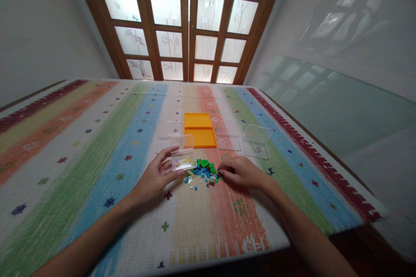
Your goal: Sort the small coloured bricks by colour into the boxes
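My left hand [162, 168] grips a small clear plastic box [177, 165] between thumb and fingers; its hinged lid stands open and a few yellow toy bricks [185, 161] lie inside. Just right of the box, a loose pile of tiny toy bricks [203, 169] in green, blue, brown and white is spread on the cloth. At the pile's right edge is my right hand [238, 171], its fingertips pinched together among brown and green pieces. Whatever sits between those fingertips is too small to make out.
Behind the pile lies an open orange case [200, 137]. Clear plastic boxes [256, 149] with lids rest to its right, and another clear lid or tray [167, 142] is at its left. A striped, patterned tablecloth [130, 181] covers the table; glazed wooden doors [188, 26] stand beyond.
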The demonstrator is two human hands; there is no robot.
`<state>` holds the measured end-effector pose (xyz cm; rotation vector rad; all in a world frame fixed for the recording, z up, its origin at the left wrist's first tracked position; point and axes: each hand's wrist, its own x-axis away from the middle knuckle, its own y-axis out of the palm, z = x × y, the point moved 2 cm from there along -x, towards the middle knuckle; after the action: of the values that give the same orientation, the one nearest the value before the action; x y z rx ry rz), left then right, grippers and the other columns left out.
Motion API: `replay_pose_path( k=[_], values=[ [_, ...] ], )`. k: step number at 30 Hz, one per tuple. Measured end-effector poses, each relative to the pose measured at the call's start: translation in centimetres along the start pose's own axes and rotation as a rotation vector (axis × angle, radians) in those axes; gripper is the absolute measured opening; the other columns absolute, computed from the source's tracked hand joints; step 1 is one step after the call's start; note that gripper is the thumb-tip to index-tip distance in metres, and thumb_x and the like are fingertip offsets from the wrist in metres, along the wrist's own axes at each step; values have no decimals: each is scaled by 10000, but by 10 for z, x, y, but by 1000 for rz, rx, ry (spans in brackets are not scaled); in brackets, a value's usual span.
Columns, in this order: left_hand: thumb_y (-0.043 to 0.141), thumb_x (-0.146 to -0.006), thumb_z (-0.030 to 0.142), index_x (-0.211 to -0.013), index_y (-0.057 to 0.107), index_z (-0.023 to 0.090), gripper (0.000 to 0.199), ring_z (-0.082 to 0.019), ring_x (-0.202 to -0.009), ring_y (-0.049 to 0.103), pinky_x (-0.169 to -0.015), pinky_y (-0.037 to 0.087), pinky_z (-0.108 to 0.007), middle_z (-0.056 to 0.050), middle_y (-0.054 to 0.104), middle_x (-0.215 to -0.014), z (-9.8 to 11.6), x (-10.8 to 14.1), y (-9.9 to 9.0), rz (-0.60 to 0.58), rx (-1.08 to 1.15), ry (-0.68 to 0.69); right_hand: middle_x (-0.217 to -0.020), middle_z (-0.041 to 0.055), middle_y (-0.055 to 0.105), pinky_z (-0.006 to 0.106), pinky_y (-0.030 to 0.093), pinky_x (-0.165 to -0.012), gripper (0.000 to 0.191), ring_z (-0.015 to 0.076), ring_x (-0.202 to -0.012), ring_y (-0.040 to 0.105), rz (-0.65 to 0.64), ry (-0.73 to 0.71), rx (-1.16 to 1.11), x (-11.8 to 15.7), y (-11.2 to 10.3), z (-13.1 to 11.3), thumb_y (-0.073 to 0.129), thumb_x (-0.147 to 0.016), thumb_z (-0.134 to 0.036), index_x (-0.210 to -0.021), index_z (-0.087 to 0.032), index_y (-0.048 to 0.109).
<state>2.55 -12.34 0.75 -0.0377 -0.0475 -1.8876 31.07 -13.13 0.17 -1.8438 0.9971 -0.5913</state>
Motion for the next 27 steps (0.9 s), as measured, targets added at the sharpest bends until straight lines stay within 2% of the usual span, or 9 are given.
replay_pose_path(
  k=[6,10,12,15,18,24,27],
  values=[
    [852,-727,317,-1274,620,261,597,-268,-1134,659,-1044,521,-439,-98,614,-1361,2,0,-2,43,-33,27,-876,58,782,267,451,-729,252,166,-768,684,69,39,-12,-2,0,-1,545,-914,-196,-1019,-191,773],
    [840,-744,315,-1307,589,258,620,-251,-1085,673,-990,559,-427,-101,615,-1352,-1,1,-1,3,-15,53,-829,50,772,252,446,-696,272,154,-711,674,124,-16,-41,-4,3,-7,540,-931,-206,-1088,-187,762],
    [830,-758,321,-1320,572,255,622,-239,-1075,671,-989,563,-425,-99,607,-1356,-2,1,-1,-5,-25,67,-860,60,782,250,447,-693,291,156,-718,682,124,-59,-41,-4,6,-10,537,-935,-201,-1124,-189,758],
    [822,-773,328,-1338,550,253,631,-245,-1106,661,-1003,557,-425,-98,596,-1361,-4,2,-2,8,-25,75,-907,81,791,263,457,-707,280,173,-759,701,94,-110,-20,-4,9,-14,525,-938,-193,-1072,-192,771],
    [822,-769,322,-1330,543,248,631,-257,-1123,662,-1005,554,-426,-103,600,-1354,-3,1,-3,18,-20,74,-856,69,782,260,457,-699,260,167,-729,694,76,-127,-27,-3,8,-15,531,-933,-199,-1017,-186,776],
    [818,-768,313,-1315,537,250,618,-272,-1164,669,-1028,544,-423,-103,653,-1326,1,0,-3,11,-9,63,-856,70,791,262,455,-681,360,146,-664,666,127,-92,23,-8,6,-17,492,-963,-223,-1222,-193,741],
    [823,-767,313,-1324,533,252,631,-277,-1181,666,-1041,538,-423,-106,646,-1354,1,0,-2,7,6,57,-916,74,801,279,471,-725,351,164,-734,692,83,-111,50,-10,8,-21,508,-949,-211,-1200,-213,754]
  ],
)
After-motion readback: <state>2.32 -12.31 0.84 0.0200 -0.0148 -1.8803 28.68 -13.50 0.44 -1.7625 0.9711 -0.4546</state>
